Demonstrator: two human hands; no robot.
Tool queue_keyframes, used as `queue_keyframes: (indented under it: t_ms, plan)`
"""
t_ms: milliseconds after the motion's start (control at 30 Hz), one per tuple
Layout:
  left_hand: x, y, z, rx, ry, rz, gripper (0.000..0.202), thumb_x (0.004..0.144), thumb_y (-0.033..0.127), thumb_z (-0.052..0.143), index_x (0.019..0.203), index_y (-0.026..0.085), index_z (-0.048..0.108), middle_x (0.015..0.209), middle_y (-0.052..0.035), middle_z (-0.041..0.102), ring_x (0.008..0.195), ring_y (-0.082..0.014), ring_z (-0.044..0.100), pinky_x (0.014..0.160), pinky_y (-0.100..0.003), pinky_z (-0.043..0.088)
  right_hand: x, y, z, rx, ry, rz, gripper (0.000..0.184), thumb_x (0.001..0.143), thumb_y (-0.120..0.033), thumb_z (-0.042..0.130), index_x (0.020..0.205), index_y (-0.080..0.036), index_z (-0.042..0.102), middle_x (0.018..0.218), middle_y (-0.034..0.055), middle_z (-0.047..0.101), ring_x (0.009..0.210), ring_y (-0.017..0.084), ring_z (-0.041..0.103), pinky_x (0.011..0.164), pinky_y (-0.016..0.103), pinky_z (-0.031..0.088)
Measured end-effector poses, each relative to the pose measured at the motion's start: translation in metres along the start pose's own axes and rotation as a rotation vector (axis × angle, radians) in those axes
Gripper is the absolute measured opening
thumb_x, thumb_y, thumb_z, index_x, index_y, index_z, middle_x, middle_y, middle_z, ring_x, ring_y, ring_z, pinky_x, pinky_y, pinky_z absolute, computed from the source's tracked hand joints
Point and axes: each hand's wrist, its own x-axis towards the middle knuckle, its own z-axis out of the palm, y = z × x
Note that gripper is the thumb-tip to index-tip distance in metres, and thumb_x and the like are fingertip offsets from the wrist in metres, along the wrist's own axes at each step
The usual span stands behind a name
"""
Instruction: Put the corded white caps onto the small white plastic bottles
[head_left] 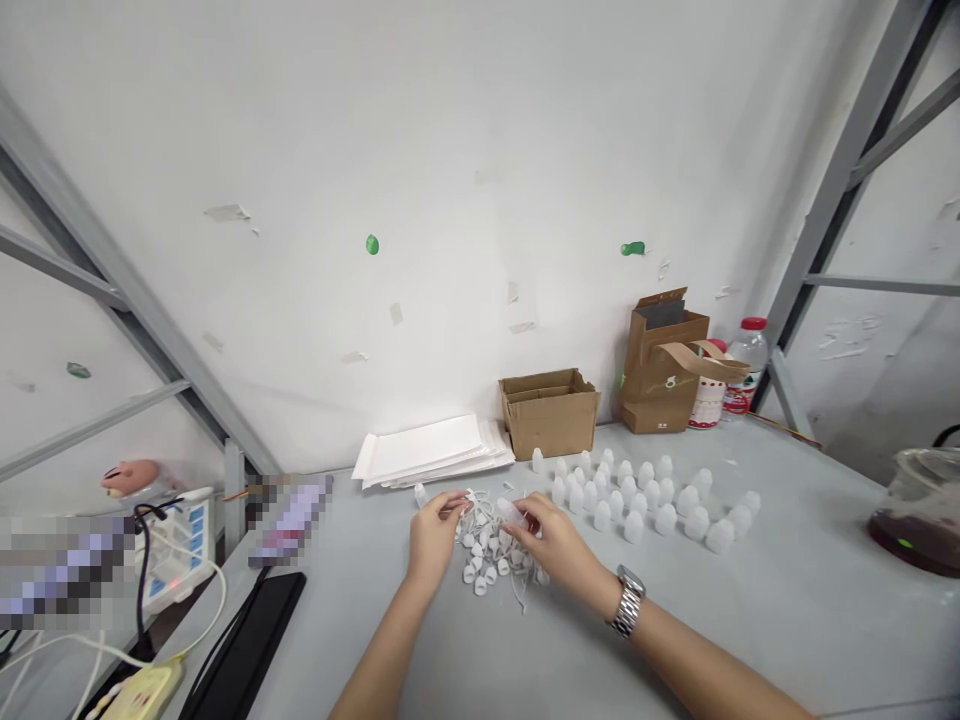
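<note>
Taking the pile of small white pieces [491, 548] on the bench [697, 625] as the centre of a clock, with twelve toward the wall [450, 150], we see our left hand [431, 540] at its nine-o'clock edge and our right hand [553, 540] at its three-o'clock edge. Our left fingers are pinched nearly together, with a little white part [469, 496] at their tips; its exact shape is too small for us to tell. Our right thumb and fingers are parted only by the width of the pale, see-through cup [511, 513] they grip, which lies tilted, its end toward ten o'clock. Thin white cords trail among the pieces, one loose toward five.

Toward two o'clock, many cloudy white cups [632, 527] stand upright in loose rows; a single cup [420, 495] stands just beyond our left hand, toward ten. A stack of white envelopes [424, 448] lies at eleven, touching or nearly touching the cardboard box [555, 425] at one. Between one and two stands a brown paper bag [656, 385], with a red-capped bottle [748, 350] just past it. Well off at three sits a jug [926, 505] of dark liquid. We wear a metal watch [628, 602] on our right wrist.
</note>
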Motion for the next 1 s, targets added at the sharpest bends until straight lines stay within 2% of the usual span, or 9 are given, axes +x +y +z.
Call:
queue_keyframes:
  t_ms: [67, 133, 233, 300, 567, 733, 833, 1000]
  plan:
    - [-0.001, 0.004, -0.001, -0.101, -0.026, -0.046, 0.018, 0.058, 0.023, 0.066, 0.075, 0.017, 0.067, 0.076, -0.0063, 0.070, 0.075, -0.0190, 0.063, 0.072, -0.029, 0.047, 0.000, 0.000, 0.000, 0.028, 0.019, -0.002, 0.016, 0.080, -0.030, 0.051, 0.086, -0.018, 0.058, 0.078, 0.0027, 0.052, 0.069, 0.015, 0.048, 0.064, 0.027, 0.039]
    - [-0.002, 0.009, -0.001, -0.308, -0.083, -0.160, 0.024, 0.056, 0.024, 0.069, 0.078, 0.015, 0.067, 0.077, -0.0066, 0.070, 0.077, -0.0179, 0.063, 0.072, -0.028, 0.046, 0.000, 0.000, 0.001, 0.038, 0.012, 0.014, 0.017, 0.081, -0.032, 0.049, 0.084, -0.018, 0.058, 0.075, 0.0021, 0.052, 0.066, 0.015, 0.047, 0.062, 0.026, 0.038]
    - [-0.007, 0.015, 0.002, -0.617, -0.142, -0.350, 0.028, 0.049, 0.019, 0.075, 0.075, 0.015, 0.067, 0.074, -0.0053, 0.070, 0.072, -0.0136, 0.062, 0.070, -0.022, 0.044, -0.001, -0.002, 0.005, 0.038, -0.066, 0.042, 0.023, 0.083, -0.036, 0.045, 0.073, -0.017, 0.056, 0.064, -0.0008, 0.050, 0.059, 0.013, 0.043, 0.055, 0.024, 0.034]
    - [-0.011, 0.017, 0.006, -0.677, -0.160, -0.390, 0.029, 0.046, 0.018, 0.077, 0.073, 0.014, 0.067, 0.072, -0.0045, 0.070, 0.070, -0.0118, 0.061, 0.069, -0.020, 0.043, -0.003, -0.004, 0.008, 0.042, -0.114, 0.049, 0.025, 0.082, -0.037, 0.045, 0.071, -0.017, 0.055, 0.062, -0.0015, 0.050, 0.058, 0.012, 0.043, 0.054, 0.023, 0.032]
    - [-0.023, 0.022, 0.017, -0.596, -0.170, -0.310, 0.024, 0.052, 0.023, 0.074, 0.074, 0.014, 0.067, 0.076, -0.0057, 0.068, 0.074, -0.0141, 0.060, 0.073, -0.024, 0.042, -0.007, -0.017, 0.007, 0.044, -0.132, 0.026, 0.023, 0.082, -0.036, 0.048, 0.068, -0.017, 0.054, 0.064, -0.0020, 0.049, 0.059, 0.012, 0.042, 0.056, 0.022, 0.031]
    - [-0.028, 0.027, 0.019, -0.515, -0.251, -0.243, 0.023, 0.059, 0.032, 0.070, 0.070, 0.012, 0.067, 0.076, -0.0069, 0.068, 0.075, -0.0171, 0.059, 0.077, -0.028, 0.042, -0.005, -0.017, 0.006, 0.166, -0.139, 0.059, 0.025, 0.080, -0.038, 0.050, 0.070, -0.017, 0.057, 0.064, -0.0019, 0.049, 0.060, 0.012, 0.042, 0.056, 0.022, 0.031]
    - [-0.029, 0.029, 0.020, -0.525, -0.320, -0.232, 0.028, 0.066, 0.038, 0.064, 0.075, 0.012, 0.067, 0.080, -0.0089, 0.068, 0.079, -0.0182, 0.059, 0.078, -0.029, 0.041, -0.002, -0.015, 0.006, 0.355, -0.171, 0.127, 0.031, 0.077, -0.043, 0.052, 0.064, -0.015, 0.056, 0.057, -0.0032, 0.046, 0.056, 0.011, 0.040, 0.053, 0.022, 0.031]
    - [-0.032, 0.031, 0.018, -0.537, -0.456, -0.237, 0.033, 0.068, 0.039, 0.062, 0.082, 0.011, 0.067, 0.086, -0.0111, 0.066, 0.076, -0.0178, 0.058, 0.067, -0.027, 0.044, 0.001, -0.015, 0.004, 0.894, -0.360, 0.286, 0.035, 0.066, -0.047, 0.063, 0.066, -0.012, 0.060, 0.059, -0.0007, 0.053, 0.051, 0.009, 0.046, 0.054, 0.023, 0.035]
